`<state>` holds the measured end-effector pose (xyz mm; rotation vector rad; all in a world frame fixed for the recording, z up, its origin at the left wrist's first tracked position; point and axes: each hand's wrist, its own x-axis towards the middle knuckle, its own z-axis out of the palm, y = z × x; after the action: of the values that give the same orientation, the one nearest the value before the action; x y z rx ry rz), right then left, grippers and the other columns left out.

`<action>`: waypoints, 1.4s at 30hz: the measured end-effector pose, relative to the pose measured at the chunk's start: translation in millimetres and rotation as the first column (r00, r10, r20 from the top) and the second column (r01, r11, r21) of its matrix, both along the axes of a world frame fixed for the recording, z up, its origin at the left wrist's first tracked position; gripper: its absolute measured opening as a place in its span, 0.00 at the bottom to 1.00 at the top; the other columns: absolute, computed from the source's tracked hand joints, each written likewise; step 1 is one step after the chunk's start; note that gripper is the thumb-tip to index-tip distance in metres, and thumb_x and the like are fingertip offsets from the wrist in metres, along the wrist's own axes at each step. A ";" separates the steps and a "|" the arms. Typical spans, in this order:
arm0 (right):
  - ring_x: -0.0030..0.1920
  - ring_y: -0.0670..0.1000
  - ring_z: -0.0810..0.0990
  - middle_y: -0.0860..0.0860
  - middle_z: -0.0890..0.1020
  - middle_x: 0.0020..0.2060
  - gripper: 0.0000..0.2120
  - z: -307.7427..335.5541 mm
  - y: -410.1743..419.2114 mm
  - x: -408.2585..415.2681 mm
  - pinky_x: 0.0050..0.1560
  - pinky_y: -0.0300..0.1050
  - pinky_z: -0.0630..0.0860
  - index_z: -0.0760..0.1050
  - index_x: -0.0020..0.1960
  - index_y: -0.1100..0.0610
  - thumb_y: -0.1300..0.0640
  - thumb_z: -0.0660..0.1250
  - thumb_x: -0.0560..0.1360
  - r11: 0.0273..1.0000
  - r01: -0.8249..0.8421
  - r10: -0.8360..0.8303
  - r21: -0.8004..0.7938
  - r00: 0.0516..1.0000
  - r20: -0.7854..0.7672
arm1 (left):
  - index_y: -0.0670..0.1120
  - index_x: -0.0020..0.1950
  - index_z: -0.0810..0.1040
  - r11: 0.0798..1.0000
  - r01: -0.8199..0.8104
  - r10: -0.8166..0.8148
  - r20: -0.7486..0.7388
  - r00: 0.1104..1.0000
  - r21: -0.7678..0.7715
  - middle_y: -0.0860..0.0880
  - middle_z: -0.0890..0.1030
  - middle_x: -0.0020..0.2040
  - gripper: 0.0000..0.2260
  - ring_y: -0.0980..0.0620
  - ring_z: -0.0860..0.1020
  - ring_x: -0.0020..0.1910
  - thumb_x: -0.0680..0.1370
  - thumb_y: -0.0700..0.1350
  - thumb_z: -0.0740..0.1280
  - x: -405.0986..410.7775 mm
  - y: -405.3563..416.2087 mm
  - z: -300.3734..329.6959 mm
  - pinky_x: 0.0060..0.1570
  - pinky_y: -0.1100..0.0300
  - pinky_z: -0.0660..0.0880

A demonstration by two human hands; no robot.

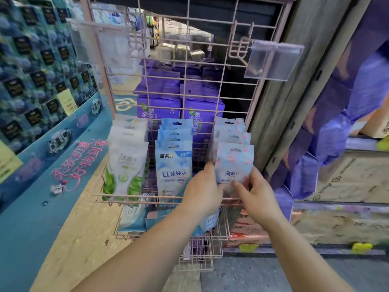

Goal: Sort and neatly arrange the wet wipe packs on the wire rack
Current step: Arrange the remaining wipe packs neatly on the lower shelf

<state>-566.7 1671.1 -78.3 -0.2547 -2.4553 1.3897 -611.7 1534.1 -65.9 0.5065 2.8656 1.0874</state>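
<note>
three hanging rows of wet wipe packs on the pink wire rack [202, 85]: green-leaf [126, 165], blue [173, 165], pink-patterned [234, 163].

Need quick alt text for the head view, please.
Both hands, left and right, hold the front pink-patterned pack in the rightmost row on the pink wire rack. Blue packs and green-leaf packs hang to its left.
</note>
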 end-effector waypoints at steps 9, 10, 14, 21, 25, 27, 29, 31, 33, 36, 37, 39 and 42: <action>0.68 0.45 0.71 0.45 0.71 0.70 0.32 -37.6 -1.0 9.4 0.70 0.51 0.68 0.62 0.74 0.51 0.42 0.67 0.73 0.928 0.218 -0.205 -0.302 0.976 0.075 | 0.42 0.77 0.53 0.992 0.055 -0.038 -0.144 0.989 0.113 0.44 0.67 0.73 0.33 0.47 0.66 0.71 0.77 0.49 0.64 25.6 -16.1 1.2 0.69 0.60 0.62; 0.67 0.47 0.72 0.47 0.72 0.68 0.28 -42.2 -2.6 15.8 0.70 0.51 0.67 0.64 0.72 0.53 0.46 0.66 0.76 0.880 0.305 -0.303 -0.365 0.951 0.064 | 0.43 0.75 0.59 0.978 0.099 -0.051 -0.250 0.967 0.184 0.46 0.68 0.71 0.29 0.50 0.66 0.70 0.77 0.48 0.64 35.9 -27.3 -4.7 0.69 0.65 0.59; 0.54 0.59 0.79 0.54 0.81 0.52 0.05 -87.4 -27.4 44.5 0.59 0.57 0.74 0.75 0.51 0.51 0.55 0.65 0.75 0.786 0.509 -0.444 -0.350 0.859 0.253 | 0.47 0.52 0.78 0.958 0.214 -0.131 -0.374 0.918 0.189 0.51 0.80 0.47 0.07 0.54 0.76 0.48 0.75 0.44 0.65 56.6 -91.6 -73.5 0.50 0.62 0.73; 0.40 0.48 0.79 0.48 0.81 0.43 0.20 -115.5 -123.8 33.7 0.43 0.42 0.73 0.69 0.65 0.52 0.60 0.67 0.75 0.983 0.051 0.030 -0.176 0.901 0.432 | 0.50 0.68 0.72 0.927 -0.312 0.329 0.053 0.943 -0.211 0.44 0.70 0.67 0.24 0.43 0.72 0.64 0.73 0.47 0.70 18.6 -191.9 -160.9 0.62 0.52 0.71; 0.34 0.49 0.79 0.47 0.82 0.40 0.32 -114.2 -152.3 0.2 0.35 0.40 0.74 0.57 0.74 0.42 0.58 0.64 0.75 0.989 -0.145 0.118 0.016 0.861 0.494 | 0.54 0.69 0.69 0.918 -0.309 0.348 0.133 0.928 -0.247 0.46 0.70 0.68 0.27 0.42 0.75 0.61 0.71 0.47 0.71 -8.6 -210.2 -175.4 0.57 0.52 0.73; 0.35 0.52 0.81 0.51 0.84 0.42 0.36 -117.8 -160.2 -13.5 0.36 0.44 0.75 0.51 0.77 0.43 0.56 0.64 0.75 0.959 -0.240 0.122 0.153 0.833 0.540 | 0.55 0.63 0.75 0.923 -0.319 0.339 0.060 0.939 -0.217 0.47 0.76 0.62 0.21 0.42 0.79 0.54 0.71 0.49 0.72 -20.5 -216.3 -178.5 0.51 0.54 0.74; 0.35 0.52 0.80 0.50 0.83 0.41 0.38 -122.1 -163.5 -23.0 0.34 0.44 0.76 0.46 0.77 0.40 0.51 0.65 0.76 0.932 -0.292 0.117 0.213 0.801 0.587 | 0.55 0.58 0.80 0.920 -0.319 0.326 -0.007 0.945 -0.226 0.48 0.80 0.57 0.16 0.43 0.81 0.51 0.71 0.53 0.72 -32.6 -223.9 -182.0 0.48 0.56 0.73; 0.44 0.54 0.82 0.50 0.82 0.54 0.36 -122.5 -164.5 -26.9 0.39 0.44 0.78 0.47 0.76 0.37 0.49 0.65 0.77 0.916 -0.308 0.098 0.257 0.793 0.601 | 0.54 0.52 0.83 0.914 -0.288 0.278 -0.076 0.958 -0.287 0.48 0.84 0.51 0.12 0.43 0.81 0.48 0.71 0.55 0.71 -42.9 -230.7 -185.4 0.46 0.56 0.72; 0.52 0.55 0.82 0.51 0.78 0.63 0.34 -123.6 -162.9 -24.7 0.45 0.44 0.77 0.52 0.75 0.37 0.49 0.66 0.76 0.897 -0.303 0.072 0.323 0.819 0.569 | 0.52 0.43 0.84 0.899 -0.245 0.213 -0.128 0.969 -0.363 0.49 0.85 0.43 0.10 0.43 0.81 0.42 0.70 0.56 0.70 -48.0 -234.2 -186.5 0.40 0.56 0.72; 0.47 0.52 0.81 0.49 0.81 0.59 0.31 -134.0 -152.7 -15.9 0.42 0.43 0.75 0.56 0.73 0.35 0.47 0.66 0.75 0.888 -0.237 0.014 0.394 0.870 0.493 | 0.49 0.35 0.82 0.923 -0.217 0.170 -0.172 0.970 -0.316 0.49 0.83 0.36 0.08 0.42 0.80 0.34 0.66 0.52 0.67 -48.3 -238.4 -191.1 0.33 0.57 0.71; 0.43 0.50 0.80 0.48 0.82 0.57 0.30 -138.1 -148.9 -13.0 0.40 0.42 0.73 0.58 0.73 0.36 0.45 0.66 0.75 0.895 -0.208 -0.006 0.394 0.879 0.477 | 0.48 0.35 0.81 0.944 -0.209 0.163 -0.188 0.968 -0.255 0.48 0.82 0.37 0.07 0.42 0.80 0.34 0.66 0.50 0.68 -48.2 -239.3 -193.4 0.32 0.57 0.72; 0.43 0.51 0.81 0.47 0.84 0.53 0.27 -146.6 -141.5 -5.6 0.39 0.43 0.73 0.62 0.72 0.38 0.44 0.66 0.75 0.910 -0.133 -0.062 0.392 0.892 0.448 | 0.45 0.38 0.80 0.980 -0.176 0.160 -0.155 0.975 -0.095 0.46 0.81 0.43 0.06 0.42 0.80 0.39 0.69 0.47 0.66 -45.6 -237.6 -193.5 0.35 0.54 0.75; 0.48 0.54 0.83 0.50 0.85 0.50 0.21 -153.9 -129.9 6.7 0.45 0.46 0.79 0.68 0.68 0.41 0.47 0.65 0.76 0.931 -0.013 -0.149 0.365 0.899 0.411 | 0.43 0.49 0.81 0.964 -0.224 0.231 -0.039 0.972 0.143 0.45 0.81 0.49 0.05 0.45 0.79 0.46 0.75 0.42 0.67 -38.4 -231.7 -184.9 0.46 0.52 0.77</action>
<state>-560.1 1541.2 -232.1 -0.6153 -2.9677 0.8923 -650.1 1302.4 -250.8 0.2172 2.9691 1.3314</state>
